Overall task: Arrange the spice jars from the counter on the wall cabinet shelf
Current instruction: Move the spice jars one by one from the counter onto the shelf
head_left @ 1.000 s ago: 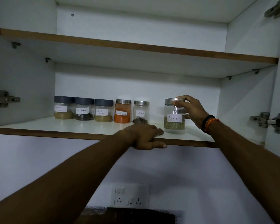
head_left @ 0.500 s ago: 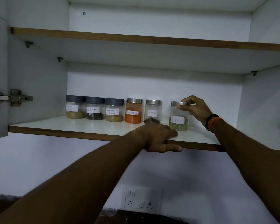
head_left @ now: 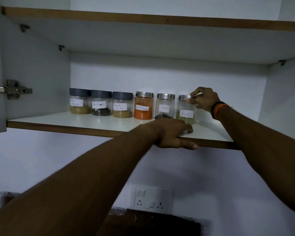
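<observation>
Fennel jar (head_left: 186, 110) now farther back, right hand (head_left: 203, 99) grip around lid.

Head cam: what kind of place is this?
Likely a home kitchen: an open wall cabinet shelf with labelled spice jars, the Fennel jar gripped by the right hand, and a wall socket panel below.
</observation>
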`<state>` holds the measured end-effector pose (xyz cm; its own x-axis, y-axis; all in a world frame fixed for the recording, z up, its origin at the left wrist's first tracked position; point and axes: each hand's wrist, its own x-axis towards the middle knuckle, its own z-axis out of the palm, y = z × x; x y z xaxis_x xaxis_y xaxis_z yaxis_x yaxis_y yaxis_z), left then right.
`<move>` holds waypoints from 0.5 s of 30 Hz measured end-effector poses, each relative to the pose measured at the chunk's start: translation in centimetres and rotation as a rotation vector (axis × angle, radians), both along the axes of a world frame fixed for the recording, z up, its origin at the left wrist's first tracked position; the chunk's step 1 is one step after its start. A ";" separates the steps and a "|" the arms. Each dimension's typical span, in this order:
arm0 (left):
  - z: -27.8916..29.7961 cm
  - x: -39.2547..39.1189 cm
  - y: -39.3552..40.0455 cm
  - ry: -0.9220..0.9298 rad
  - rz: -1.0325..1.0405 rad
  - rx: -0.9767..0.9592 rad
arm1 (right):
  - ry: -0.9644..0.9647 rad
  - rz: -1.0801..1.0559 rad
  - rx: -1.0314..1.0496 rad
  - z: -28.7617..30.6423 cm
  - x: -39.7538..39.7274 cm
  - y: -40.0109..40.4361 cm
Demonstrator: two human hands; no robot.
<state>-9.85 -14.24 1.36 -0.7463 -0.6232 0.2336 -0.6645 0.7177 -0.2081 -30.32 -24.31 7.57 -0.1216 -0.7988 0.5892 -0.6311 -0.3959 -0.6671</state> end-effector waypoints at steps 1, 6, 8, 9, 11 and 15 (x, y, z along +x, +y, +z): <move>0.0 0.0 0.0 0.005 -0.002 0.002 | -0.003 -0.006 -0.006 -0.1 0.1 -0.2; -0.1 0.0 -0.1 0.029 -0.011 0.015 | -0.045 -0.005 -0.038 -0.9 0.2 -1.0; -0.1 -0.1 -0.2 0.035 -0.012 0.018 | -0.059 0.003 -0.038 -1.1 0.1 -1.0; -0.1 -0.1 -0.2 0.038 -0.012 0.019 | -0.063 0.003 -0.044 -1.2 0.0 -1.0; -0.1 -0.1 -0.2 0.044 -0.011 0.017 | -0.058 -0.001 -0.060 -1.6 0.1 -0.7; -0.3 0.0 -0.3 0.053 0.003 0.004 | 0.062 -0.085 -0.123 -2.5 0.6 0.7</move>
<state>-9.88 -14.50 1.06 -0.7308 -0.6267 0.2705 -0.6770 0.7162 -0.1695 -29.69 -23.59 5.12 -0.1467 -0.7083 0.6905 -0.7042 -0.4155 -0.5758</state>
